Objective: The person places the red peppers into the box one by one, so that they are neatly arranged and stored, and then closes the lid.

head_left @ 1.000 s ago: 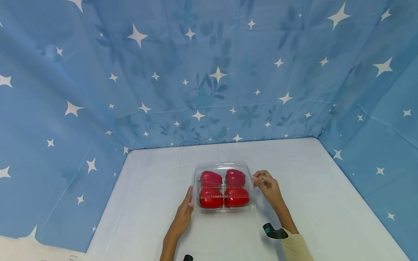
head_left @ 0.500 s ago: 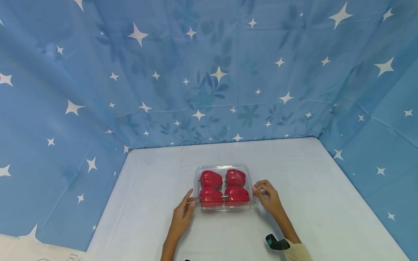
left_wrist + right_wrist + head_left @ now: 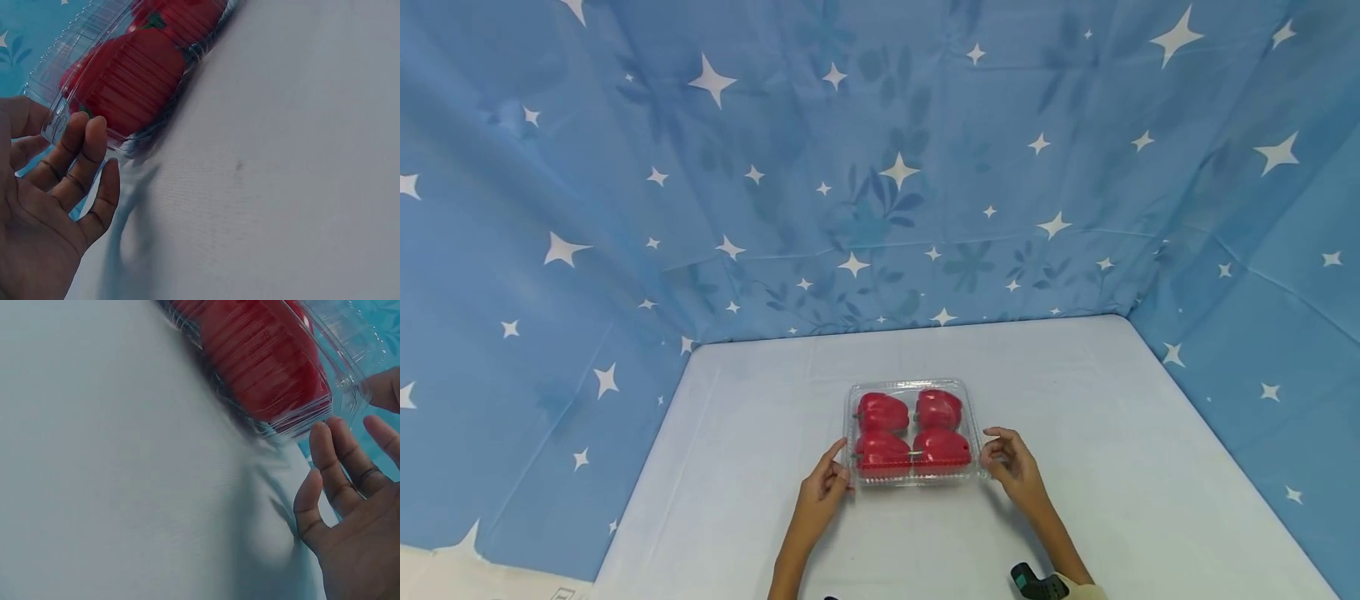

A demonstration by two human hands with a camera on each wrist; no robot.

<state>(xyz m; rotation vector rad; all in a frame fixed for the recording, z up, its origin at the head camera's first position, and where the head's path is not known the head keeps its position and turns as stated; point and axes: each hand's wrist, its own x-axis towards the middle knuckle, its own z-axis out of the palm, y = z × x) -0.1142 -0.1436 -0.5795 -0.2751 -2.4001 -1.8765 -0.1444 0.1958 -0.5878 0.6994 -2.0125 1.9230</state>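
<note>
A clear plastic clamshell container [image 3: 912, 482] with several red bell peppers [image 3: 942, 450] inside lies on the white table. Its lid lies down over the peppers, which show through the plastic. At the near left corner my left hand [image 3: 817, 498] pinches the rim, thumb and fingertips on either side of it. My right hand [image 3: 1017, 472] pinches the rim at the near right corner, with its index finger held out above. Both wrist views show the fingertips right at the container's corner, beside a pepper [image 3: 134, 81] on the left and another pepper [image 3: 262, 369] on the right.
The white tabletop [image 3: 760, 417] spreads around the container. A blue curtain [image 3: 880, 167] with white stars hangs behind the table and along both sides. A dark band [image 3: 1037, 582] sits on the right wrist.
The container's lid, its front edge raised one second ago, has come down flat over the peppers. My right hand has slid along the side toward the near corner; my left fingers have bent at the rim.
</note>
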